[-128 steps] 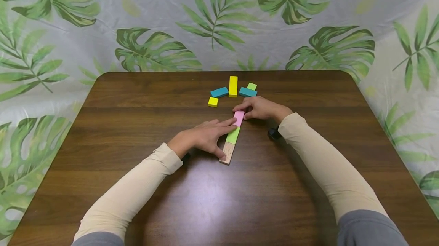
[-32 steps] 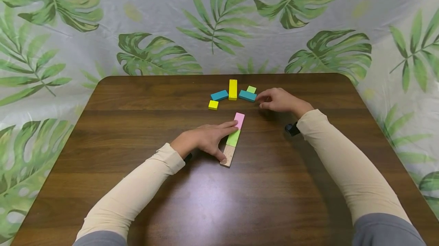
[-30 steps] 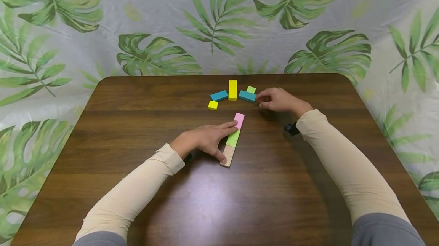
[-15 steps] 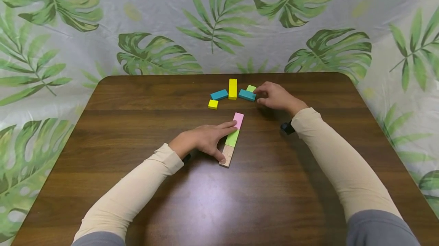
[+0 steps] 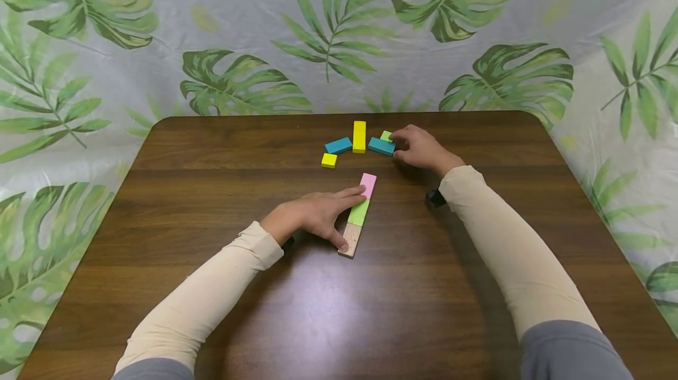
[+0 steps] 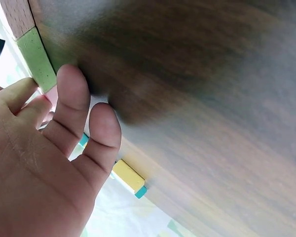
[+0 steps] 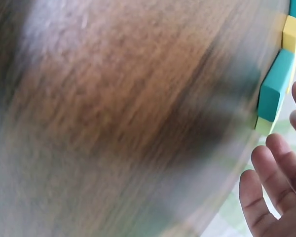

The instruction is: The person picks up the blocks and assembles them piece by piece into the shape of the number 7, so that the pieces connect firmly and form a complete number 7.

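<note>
A row of three blocks lies slanted mid-table in the head view: pink (image 5: 370, 179), light green (image 5: 358, 214) and bare wood (image 5: 354, 233). My left hand (image 5: 318, 213) rests along its left side, thumb on the wood block's near end and fingertips over the pink and green blocks. Farther back, my right hand (image 5: 424, 149) is at the right end of a blue block (image 5: 381, 146). Its index fingertip overlaps a small light green block (image 5: 385, 135) behind. The right wrist view shows its loosely bent fingers (image 7: 267, 165) beside both blocks.
A yellow block (image 5: 359, 136) stands between the right blue block and another blue block (image 5: 338, 145). A small yellow block (image 5: 329, 160) lies in front of the left one. The wooden table (image 5: 222, 180) ends at a leaf-print cloth (image 5: 339, 33) behind.
My right hand has left the pink block's far end, moved to the right blue block, and lately shifted left over the small green block. My left hand has stayed on the row.
</note>
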`<state>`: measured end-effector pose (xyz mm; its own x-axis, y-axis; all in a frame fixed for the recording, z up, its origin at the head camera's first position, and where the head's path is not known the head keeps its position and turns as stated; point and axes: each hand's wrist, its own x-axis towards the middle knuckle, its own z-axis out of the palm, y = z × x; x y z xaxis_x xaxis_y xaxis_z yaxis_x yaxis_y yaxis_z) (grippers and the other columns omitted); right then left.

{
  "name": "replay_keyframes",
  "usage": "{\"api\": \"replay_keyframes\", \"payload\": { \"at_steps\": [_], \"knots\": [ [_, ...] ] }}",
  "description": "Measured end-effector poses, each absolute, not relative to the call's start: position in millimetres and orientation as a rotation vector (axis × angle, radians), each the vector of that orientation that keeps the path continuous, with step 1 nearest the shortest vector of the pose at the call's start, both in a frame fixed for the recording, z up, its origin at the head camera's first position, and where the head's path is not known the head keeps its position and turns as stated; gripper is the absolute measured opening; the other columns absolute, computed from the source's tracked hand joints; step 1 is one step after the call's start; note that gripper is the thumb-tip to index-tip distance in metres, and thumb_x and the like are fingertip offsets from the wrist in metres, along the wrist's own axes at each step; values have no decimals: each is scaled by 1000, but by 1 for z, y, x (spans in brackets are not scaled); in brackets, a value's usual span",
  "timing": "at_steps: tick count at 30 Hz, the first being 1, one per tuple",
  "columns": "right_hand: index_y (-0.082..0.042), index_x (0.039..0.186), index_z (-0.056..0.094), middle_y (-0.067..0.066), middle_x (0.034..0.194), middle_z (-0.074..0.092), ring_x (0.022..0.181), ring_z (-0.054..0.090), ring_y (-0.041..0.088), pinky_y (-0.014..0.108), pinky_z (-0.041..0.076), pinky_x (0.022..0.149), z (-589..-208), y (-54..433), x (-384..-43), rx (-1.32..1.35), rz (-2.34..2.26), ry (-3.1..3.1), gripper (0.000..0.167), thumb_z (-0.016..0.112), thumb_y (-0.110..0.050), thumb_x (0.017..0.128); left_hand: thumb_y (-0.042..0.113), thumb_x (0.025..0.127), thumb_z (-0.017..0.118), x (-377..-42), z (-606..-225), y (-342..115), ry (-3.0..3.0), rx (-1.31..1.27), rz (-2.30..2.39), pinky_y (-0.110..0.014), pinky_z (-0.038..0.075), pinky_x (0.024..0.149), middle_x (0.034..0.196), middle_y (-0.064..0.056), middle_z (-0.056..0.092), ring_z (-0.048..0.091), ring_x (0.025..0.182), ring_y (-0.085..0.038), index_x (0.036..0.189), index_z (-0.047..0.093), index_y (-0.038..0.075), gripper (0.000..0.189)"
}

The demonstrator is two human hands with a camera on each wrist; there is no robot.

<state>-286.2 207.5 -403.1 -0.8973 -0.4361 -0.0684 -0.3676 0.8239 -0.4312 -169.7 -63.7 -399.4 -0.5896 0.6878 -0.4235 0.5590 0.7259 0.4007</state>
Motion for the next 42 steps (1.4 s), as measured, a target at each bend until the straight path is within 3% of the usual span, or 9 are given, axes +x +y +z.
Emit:
{"api": "replay_keyframes", "payload": {
  "at_steps": [27, 42],
  "knots": [
    [-3, 132, 60, 23, 119, 55, 104, 54, 36, 50, 45, 96, -412, 195, -289, -618, -640, 2834, 43, 64, -16, 91, 47, 80, 77, -171, -404, -69, 2363, 941, 324, -52, 32, 117, 169, 14, 0, 33, 149, -23, 160, 18, 28, 101],
    [-13, 135, 62, 15, 135, 50, 124, 46, 35, 52, 42, 106, -403, 157, -299, -705, -492, 2873, 41, 63, -16, 94, 47, 80, 78, -172, -404, -67, 2376, 975, 307, -47, 37, 114, 169, 14, 1, 38, 147, -22, 160, 19, 28, 101]
  ]
}}
